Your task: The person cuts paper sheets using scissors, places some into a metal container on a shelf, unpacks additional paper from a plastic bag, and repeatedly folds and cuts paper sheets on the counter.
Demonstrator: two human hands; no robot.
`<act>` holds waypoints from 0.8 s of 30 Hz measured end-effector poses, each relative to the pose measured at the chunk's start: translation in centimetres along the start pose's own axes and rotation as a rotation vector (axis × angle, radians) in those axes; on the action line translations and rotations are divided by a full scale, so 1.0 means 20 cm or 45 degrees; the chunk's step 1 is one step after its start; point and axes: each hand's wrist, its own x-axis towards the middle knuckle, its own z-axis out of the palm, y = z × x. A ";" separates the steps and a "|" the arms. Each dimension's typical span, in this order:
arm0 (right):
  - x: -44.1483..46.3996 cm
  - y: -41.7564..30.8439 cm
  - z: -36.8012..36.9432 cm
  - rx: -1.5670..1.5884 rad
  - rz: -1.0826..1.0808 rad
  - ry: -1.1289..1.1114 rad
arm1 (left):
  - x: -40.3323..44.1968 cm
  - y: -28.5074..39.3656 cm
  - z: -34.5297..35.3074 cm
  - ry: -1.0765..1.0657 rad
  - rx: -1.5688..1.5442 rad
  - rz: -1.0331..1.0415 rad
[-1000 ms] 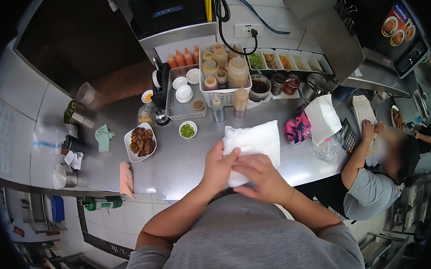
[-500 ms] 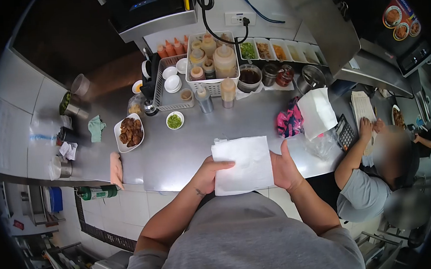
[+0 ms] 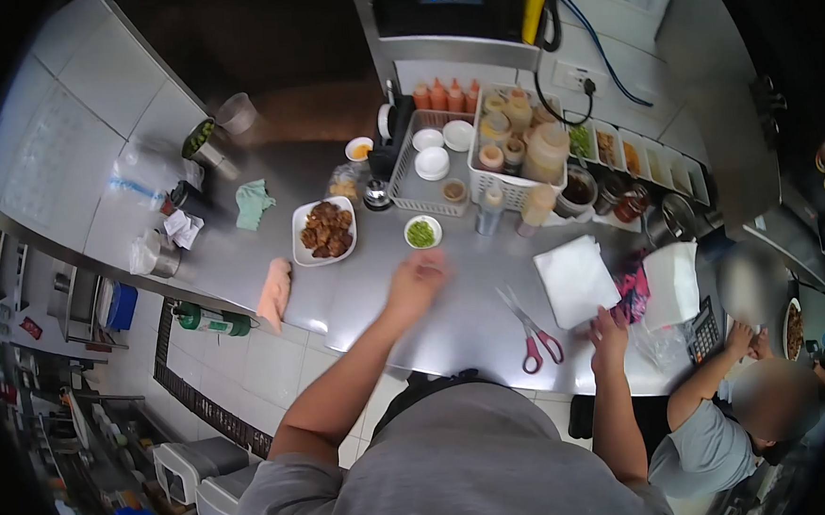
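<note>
My left hand (image 3: 416,284) is raised over the steel counter, just below a small bowl of chopped green onion (image 3: 421,232); its fingers are smeared by motion. To its left is a square white bowl of browned meat pieces (image 3: 326,231). My right hand (image 3: 609,342) is open, fingertips at the lower edge of a stack of white paper sheets (image 3: 575,281) on the counter; whether they touch it I cannot tell. Between my hands lie scissors (image 3: 527,324) with dark red handles, blades pointing away from me.
Sauce bottles (image 3: 546,152) crowd a white basket at the back, beside a grey basket (image 3: 412,198) of small bowls. On the left lie a green cloth (image 3: 253,204) and a pink cloth (image 3: 274,294). A co-worker (image 3: 703,457) sits at right near a calculator (image 3: 704,332).
The white paper has left my hands and now lies on the counter at right. My left hand has moved forward. Scissors have come into sight, and the view has turned left.
</note>
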 end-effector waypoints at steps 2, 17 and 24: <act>-0.04 0.10 -0.01 -0.019 -0.284 0.192 | 0.24 -0.12 -0.34 0.377 0.127 0.238; -0.64 0.11 0.81 -0.154 -0.476 -0.229 | 1.35 -0.73 -1.31 0.072 0.601 -0.418; -0.73 0.02 1.21 -0.313 -0.424 -0.677 | 1.25 -0.60 -1.39 0.226 0.523 -0.223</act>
